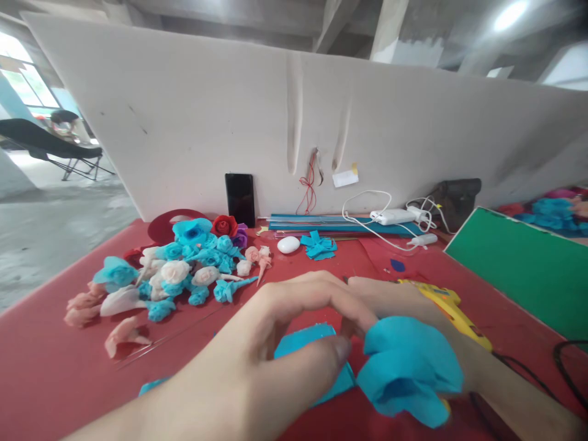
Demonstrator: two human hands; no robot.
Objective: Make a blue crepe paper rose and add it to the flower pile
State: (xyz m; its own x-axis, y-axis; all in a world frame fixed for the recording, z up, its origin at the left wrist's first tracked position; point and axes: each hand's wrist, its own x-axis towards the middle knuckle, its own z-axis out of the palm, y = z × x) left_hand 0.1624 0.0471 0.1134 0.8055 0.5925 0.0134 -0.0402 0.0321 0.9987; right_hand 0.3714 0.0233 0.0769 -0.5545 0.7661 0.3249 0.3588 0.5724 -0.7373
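At half past four, a blue flower (408, 367) looks well petalled, the left hand (275, 376) at its edge and the right hand (390, 300) behind, both grips too hidden to call, with seemingly finished blooms (175, 271) heaped at eight and apparently unused blue sheets (297, 343) at six.

Right hand (395, 299) partly hidden behind blue flower (408, 367), blue paper (301, 342) partly covered by left hand (252, 361)

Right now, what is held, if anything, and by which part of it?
Cannot tell surely: the left hand reaches the upper-left petal edge of the blue paper flower, but any grip there, or by the right hand, is hidden.
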